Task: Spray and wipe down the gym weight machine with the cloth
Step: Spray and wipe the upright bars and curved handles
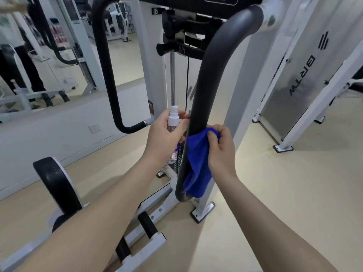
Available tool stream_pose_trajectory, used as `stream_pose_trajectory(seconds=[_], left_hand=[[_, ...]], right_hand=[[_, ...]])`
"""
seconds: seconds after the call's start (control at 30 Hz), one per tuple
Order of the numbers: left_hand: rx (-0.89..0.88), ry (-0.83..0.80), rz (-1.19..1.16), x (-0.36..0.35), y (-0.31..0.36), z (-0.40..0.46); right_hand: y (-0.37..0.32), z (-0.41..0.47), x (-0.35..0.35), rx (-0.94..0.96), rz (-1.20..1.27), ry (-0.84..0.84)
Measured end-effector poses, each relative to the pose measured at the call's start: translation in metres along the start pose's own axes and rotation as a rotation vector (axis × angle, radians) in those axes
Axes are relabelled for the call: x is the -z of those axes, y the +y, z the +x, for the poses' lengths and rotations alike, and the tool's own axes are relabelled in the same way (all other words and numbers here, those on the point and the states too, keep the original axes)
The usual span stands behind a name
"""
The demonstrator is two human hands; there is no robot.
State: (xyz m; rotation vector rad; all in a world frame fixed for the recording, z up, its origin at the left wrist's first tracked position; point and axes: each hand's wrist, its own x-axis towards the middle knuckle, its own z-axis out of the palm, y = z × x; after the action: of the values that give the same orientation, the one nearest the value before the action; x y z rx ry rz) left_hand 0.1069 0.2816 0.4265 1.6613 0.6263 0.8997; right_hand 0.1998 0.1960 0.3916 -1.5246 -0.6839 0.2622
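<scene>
The top of the weight machine (pixel 155 61) runs out of the frame, so its console shows only as a dark strip, and the markings on the weight stack are too small to read. The lower part of the spray bottle (pixel 172 126) is hidden behind the left hand (pixel 167 138), and the printing on its label cannot be made out. A mirror on the far left shows a blurred standing figure whose upper body is cut off.

The left hand is curled around the clear bottle, holding it upright just left of the curved dark grey bar (pixel 208 75); whether a finger rests on the white nozzle cannot be told. The right hand (pixel 222 148) is closed on a blue cloth (pixel 196 163), thumb and fingers bunching its top against the right side of the bar. The cloth hangs down along the bar's lower stretch, covering part of it. A round black pad (pixel 57 185) sits near left, above the white base frame.
</scene>
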Motion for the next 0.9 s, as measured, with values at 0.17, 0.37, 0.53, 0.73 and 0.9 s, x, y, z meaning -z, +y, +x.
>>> stream_pose_trajectory(seconds=[0.17, 0.37, 0.53, 0.73, 0.9], left_hand=[[-0.004, 0.036, -0.033, 0.003, 0.01, 0.011], [-0.043, -0.058, -0.04, 0.002, 0.008, 0.018], [-0.006, -0.051, -0.01, 0.002, -0.001, 0.019], [0.014, -0.078, 0.042, 0.006, -0.001, 0.021], [0.009, -0.079, 0.013, 0.012, -0.002, 0.015]], right_hand=[[-0.077, 0.046, -0.003, 0.187, 0.344, 0.288], [-0.031, 0.03, -0.033, -0.383, 0.492, 0.105], [-0.017, 0.026, -0.027, -0.406, 0.444, -0.122], [-0.017, 0.024, -0.013, -0.215, 0.21, 0.25], [-0.031, 0.0, 0.006, -0.413, 0.562, 0.404]])
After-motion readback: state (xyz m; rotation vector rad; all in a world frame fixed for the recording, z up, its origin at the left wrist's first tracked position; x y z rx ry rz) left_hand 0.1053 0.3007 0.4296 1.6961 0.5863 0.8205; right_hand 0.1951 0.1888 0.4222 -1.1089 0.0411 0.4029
